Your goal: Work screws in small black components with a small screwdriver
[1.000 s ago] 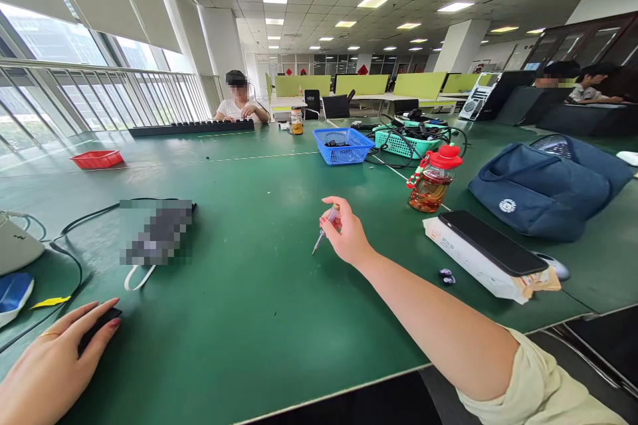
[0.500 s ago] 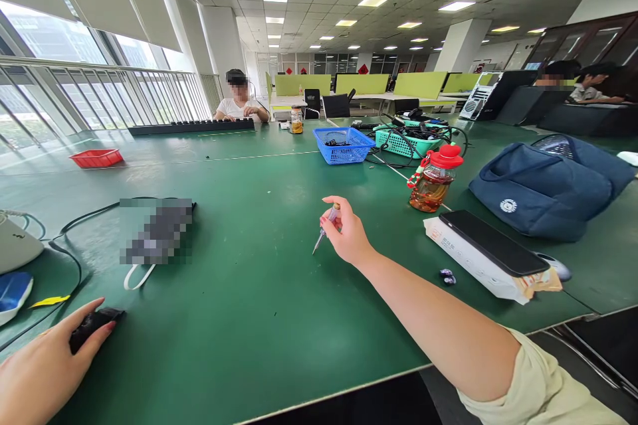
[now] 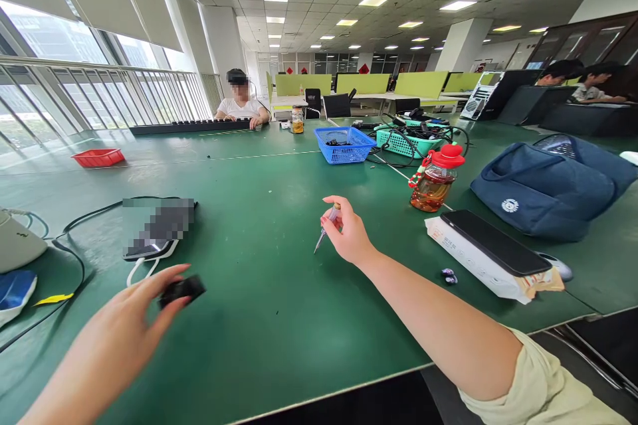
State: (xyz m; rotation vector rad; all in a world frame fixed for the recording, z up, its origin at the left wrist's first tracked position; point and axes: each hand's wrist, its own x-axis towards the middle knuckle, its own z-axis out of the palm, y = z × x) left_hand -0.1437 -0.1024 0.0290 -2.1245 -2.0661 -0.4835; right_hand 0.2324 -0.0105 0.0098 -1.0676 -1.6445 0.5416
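Observation:
My left hand (image 3: pixel 137 319) is closed around a small black block-like part (image 3: pixel 183 289), gripped between thumb and fingers above the left front of the green table (image 3: pixel 259 358). What kind of part it is I cannot make out. Near the middle of the table, my right hand (image 3: pixel 349 234) holds a slim screwdriver (image 3: pixel 320 240), its thin tip slanting down to the left at the tabletop. Just beyond my left hand lies a phone (image 3: pixel 162 232), partly blurred out, with a white cable at its near end.
A blue basket (image 3: pixel 345 146), a teal basket (image 3: pixel 409 142) of cables and a red-lidded bottle (image 3: pixel 433 179) stand farther back. At right are a black phone (image 3: pixel 493 242) on a white package and a navy bag (image 3: pixel 553 186). A red tray (image 3: pixel 98 158) sits far left. Another person (image 3: pixel 242 106) sits opposite.
My left hand has moved right and slightly up from the left edge, carrying the black part. My right hand with the screwdriver is nearly still. The person opposite has lowered a hand.

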